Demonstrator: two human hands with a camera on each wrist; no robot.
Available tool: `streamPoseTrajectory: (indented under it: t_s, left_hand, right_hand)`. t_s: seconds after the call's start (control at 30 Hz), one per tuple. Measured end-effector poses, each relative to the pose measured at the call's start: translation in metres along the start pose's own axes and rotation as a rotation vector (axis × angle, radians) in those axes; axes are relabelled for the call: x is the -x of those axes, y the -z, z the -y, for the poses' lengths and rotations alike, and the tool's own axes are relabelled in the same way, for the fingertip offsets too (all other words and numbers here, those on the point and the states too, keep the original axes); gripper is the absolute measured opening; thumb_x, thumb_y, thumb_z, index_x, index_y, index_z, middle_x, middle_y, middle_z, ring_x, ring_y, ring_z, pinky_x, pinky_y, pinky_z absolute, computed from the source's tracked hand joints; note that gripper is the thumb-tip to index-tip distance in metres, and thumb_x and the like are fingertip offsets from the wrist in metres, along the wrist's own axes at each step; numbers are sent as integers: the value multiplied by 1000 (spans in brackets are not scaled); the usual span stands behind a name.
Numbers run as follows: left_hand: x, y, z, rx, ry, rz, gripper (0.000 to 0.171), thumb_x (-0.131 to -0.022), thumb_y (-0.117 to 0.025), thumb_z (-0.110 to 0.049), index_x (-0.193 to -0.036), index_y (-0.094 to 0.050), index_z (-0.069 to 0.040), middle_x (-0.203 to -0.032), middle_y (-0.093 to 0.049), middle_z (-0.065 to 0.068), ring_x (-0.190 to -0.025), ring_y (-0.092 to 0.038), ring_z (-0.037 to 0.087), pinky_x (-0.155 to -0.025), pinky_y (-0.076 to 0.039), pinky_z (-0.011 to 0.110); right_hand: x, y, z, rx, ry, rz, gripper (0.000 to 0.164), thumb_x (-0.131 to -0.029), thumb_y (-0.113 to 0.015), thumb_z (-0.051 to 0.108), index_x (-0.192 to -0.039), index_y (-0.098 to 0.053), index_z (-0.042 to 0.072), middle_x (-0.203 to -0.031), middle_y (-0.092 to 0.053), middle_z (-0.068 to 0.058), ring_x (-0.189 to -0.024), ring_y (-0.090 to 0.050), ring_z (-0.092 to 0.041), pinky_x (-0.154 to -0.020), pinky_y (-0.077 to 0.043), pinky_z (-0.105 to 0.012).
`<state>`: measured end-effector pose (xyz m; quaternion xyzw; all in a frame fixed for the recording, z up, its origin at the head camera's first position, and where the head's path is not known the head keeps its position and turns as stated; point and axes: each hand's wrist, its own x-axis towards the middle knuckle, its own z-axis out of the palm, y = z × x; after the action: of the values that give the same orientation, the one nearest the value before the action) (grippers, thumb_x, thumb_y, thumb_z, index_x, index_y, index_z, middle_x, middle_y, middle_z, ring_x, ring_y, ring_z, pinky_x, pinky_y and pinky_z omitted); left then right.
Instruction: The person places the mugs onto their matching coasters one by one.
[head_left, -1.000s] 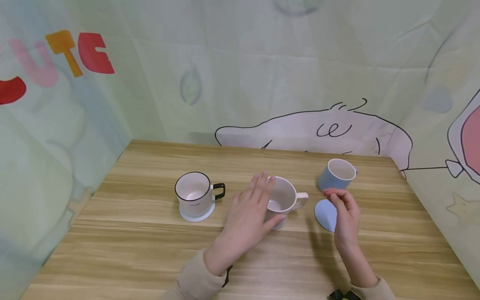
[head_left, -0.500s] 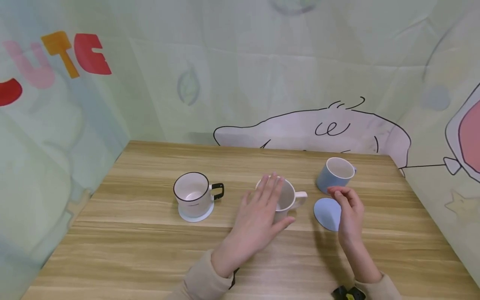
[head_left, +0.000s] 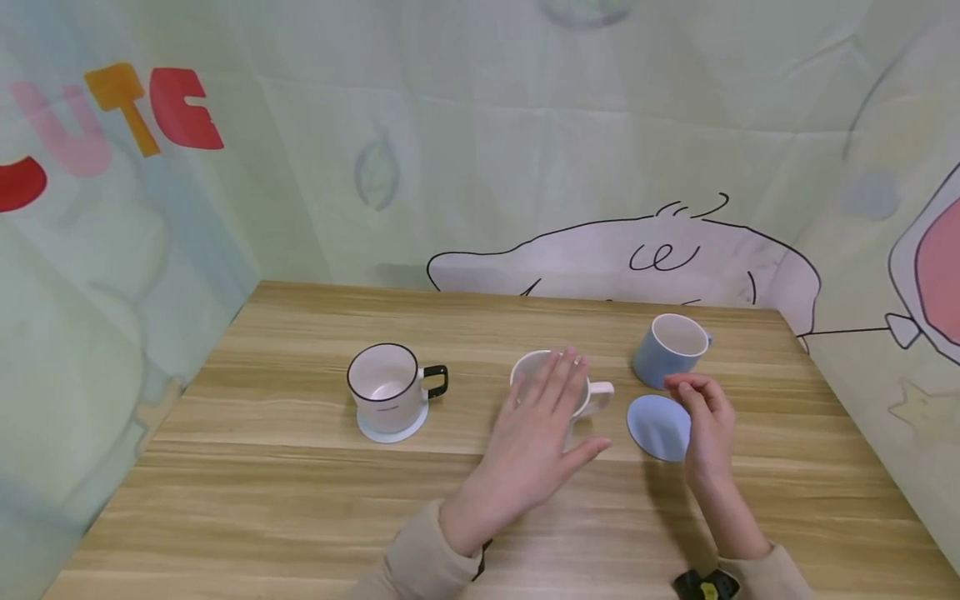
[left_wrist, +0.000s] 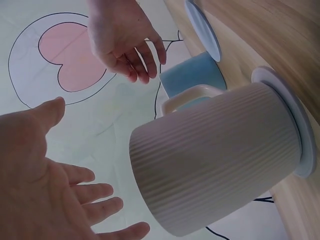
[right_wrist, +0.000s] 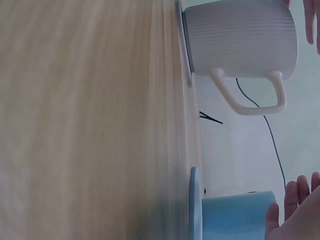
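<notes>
A white ribbed mug (left_wrist: 215, 155) stands upright on a grey coaster (left_wrist: 307, 155), its handle (head_left: 602, 398) pointing right. My left hand (head_left: 528, 442) is spread over this mug in the head view and covers much of it; the left wrist view shows a gap between fingers and rim. On the right, a light blue mug (head_left: 665, 360) stands just behind a bare blue coaster (head_left: 657, 427). My right hand (head_left: 710, 429) hovers beside that coaster, fingers loosely bent and holding nothing. Its fingertips overlap the lower edge of the blue mug in the head view.
To the left, a white mug with a black rim and black handle (head_left: 386, 392) rests on a pale coaster (head_left: 396, 436). A printed cloth (head_left: 480, 167) hangs behind and at both sides of the wooden table (head_left: 262, 500).
My left hand has slid rightward above the white ribbed mug, uncovering its left rim. My right hand has drifted slightly right, showing more of the blue coaster. The mugs stay in place.
</notes>
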<state>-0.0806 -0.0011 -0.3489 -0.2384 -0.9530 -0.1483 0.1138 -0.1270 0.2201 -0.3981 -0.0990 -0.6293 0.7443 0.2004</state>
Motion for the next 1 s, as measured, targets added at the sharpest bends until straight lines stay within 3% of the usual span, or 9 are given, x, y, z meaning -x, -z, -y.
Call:
streamPoseTrajectory:
  t_s: [0.53,1.0]
  left_hand:
    - [-8,-6,-11,42,-52,-15,83,-94,-44,-61,-155,-15,-14,-163,-14,3,-151,-15,19,-118,-26,48]
    - [-19,-16,-19,57,-51,-12,83,-94,-43,-61,-155,-13,-14,-163,-16,3,-150,-19,20,-119,-26,46]
  right_hand:
    - [-8,15,5,61,-58,19,20,-97,-49,4,-84,-64,9,-80,-69,10,-83,-64,-4,-84,-49,-17]
    - [-10,26,9,86,-83,35,16,-98,-50,7,-89,-63,8,-81,-69,12,-83,-63,-4,-83,-49,-15]
